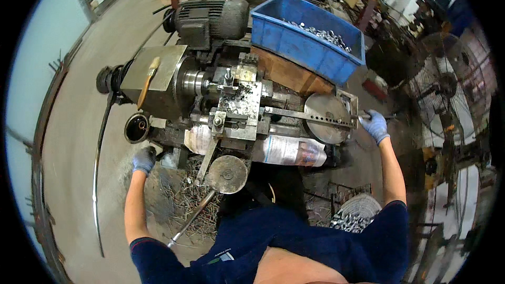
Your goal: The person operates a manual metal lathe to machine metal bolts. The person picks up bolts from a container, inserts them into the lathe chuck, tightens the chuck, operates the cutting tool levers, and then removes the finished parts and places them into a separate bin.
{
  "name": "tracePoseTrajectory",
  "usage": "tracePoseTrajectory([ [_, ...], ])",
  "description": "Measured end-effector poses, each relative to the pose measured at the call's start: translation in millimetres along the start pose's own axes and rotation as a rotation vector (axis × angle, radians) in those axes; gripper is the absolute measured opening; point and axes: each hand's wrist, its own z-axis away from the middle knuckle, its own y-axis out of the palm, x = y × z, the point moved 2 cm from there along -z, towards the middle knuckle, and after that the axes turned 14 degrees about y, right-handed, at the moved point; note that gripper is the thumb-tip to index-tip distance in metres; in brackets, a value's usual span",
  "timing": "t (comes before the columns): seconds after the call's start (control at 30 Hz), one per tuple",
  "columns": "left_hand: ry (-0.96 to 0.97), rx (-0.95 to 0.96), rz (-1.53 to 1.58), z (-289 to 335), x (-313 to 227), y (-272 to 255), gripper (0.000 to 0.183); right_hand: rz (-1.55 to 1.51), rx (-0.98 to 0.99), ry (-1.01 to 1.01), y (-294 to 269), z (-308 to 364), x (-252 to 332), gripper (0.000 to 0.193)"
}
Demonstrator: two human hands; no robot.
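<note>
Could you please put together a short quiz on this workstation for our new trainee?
1. True or false: the brush is lying on the floor.
2. Which is nearest to the right hand?
A) the motor
B) the large disc
C) the brush
3. Fill in the colour: the large bin holding small metal parts is ____.

Key:
1. False; it lies on the metal cover.
2. B
3. blue
</note>
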Motion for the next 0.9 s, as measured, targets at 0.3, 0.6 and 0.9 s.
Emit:
tracePoseTrajectory([
  [0.3,0.038,0.231,0.609,118,-72,-27,0.041,0.485,0.167,0.216,43,-38,-62,0.060],
  [0.6,0.274,0.506,0.276,153,-203,-90,0.040,0.298,0.048,0.325,38,52,-63,0.039],
  [0.9,0.239,0.334,0.316,155,-181,-19,0.029,0.227,0.120,0.561,27,152,-34,0.049],
])
